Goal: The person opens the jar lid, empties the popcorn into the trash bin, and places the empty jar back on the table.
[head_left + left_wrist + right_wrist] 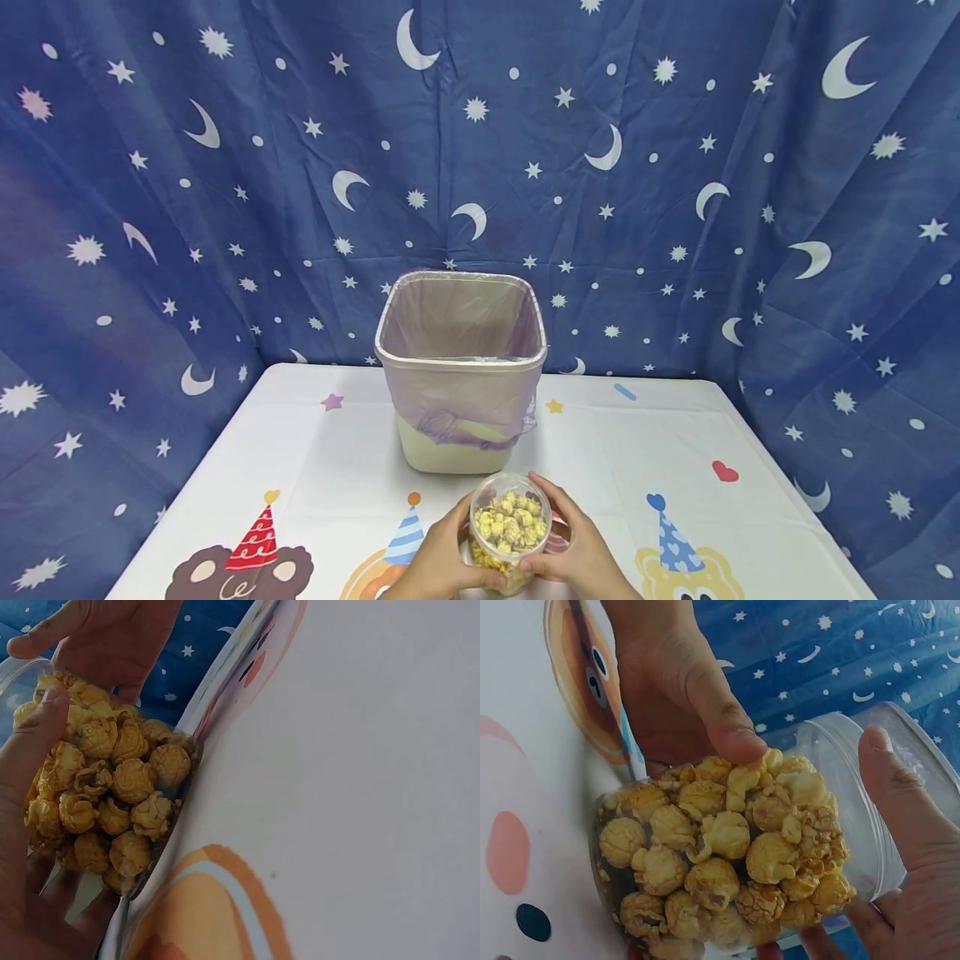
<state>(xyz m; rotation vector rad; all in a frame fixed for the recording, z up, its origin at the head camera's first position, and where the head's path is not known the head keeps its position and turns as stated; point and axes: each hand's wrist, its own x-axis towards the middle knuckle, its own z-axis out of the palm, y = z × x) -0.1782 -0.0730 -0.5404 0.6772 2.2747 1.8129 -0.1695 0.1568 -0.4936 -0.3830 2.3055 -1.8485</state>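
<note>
A clear plastic jar (859,825) of round, golden popcorn (512,521) stands on the table close to the person. My left hand (444,557) holds its left side, thumb in front and fingers reaching round behind, as the left wrist view (22,810) shows. On the opposite side my right hand (581,546) grips the jar, its thumb near the rim in the right wrist view. Parts of the fingers are hidden behind the jar. Whether a lid covers the top I cannot tell.
Just behind the jar stands a cream waste bin (457,454) lined with a thin purple bag (461,400). A white tablecloth (322,467) with printed party animals covers the table. A blue curtain (285,208) with moons and stars hangs behind and at both sides.
</note>
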